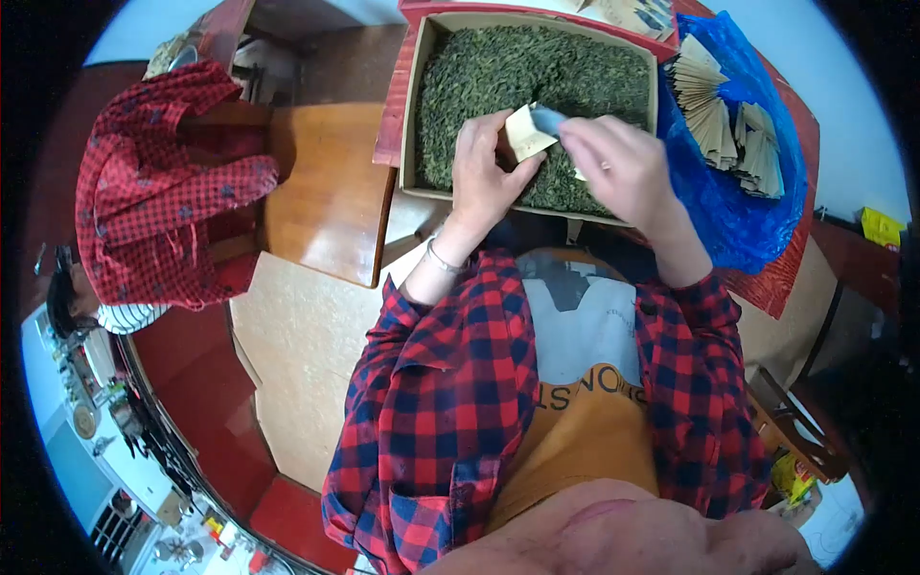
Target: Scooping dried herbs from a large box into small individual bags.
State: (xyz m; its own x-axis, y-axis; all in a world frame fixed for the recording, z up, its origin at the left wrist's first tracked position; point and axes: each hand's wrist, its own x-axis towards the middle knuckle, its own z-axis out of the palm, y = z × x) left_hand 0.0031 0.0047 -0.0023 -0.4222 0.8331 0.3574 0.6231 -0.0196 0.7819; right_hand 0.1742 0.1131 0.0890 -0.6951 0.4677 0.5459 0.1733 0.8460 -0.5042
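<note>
A shallow cardboard box (408, 144) full of dried green leaves (496, 68), resembling loose tea, lies in front of me. Over its near half, my left hand (483, 162) pinches a small cream paper packet (528, 136) between thumb and fingers. My right hand (622, 169) grips a small bluish scoop or spoon (549, 121), its end at the packet's mouth. How far it reaches inside is hidden. A bit of pale paper (581, 175) shows just under the right hand.
Right of the box, a blue plastic bag (769, 230) holds fanned stacks of paper packets (701, 100) on a red tabletop (787, 284). At left stands a wooden chair (327, 187) with a red checked garment (172, 187) over it. Someone in stripes (129, 316) appears partly behind it.
</note>
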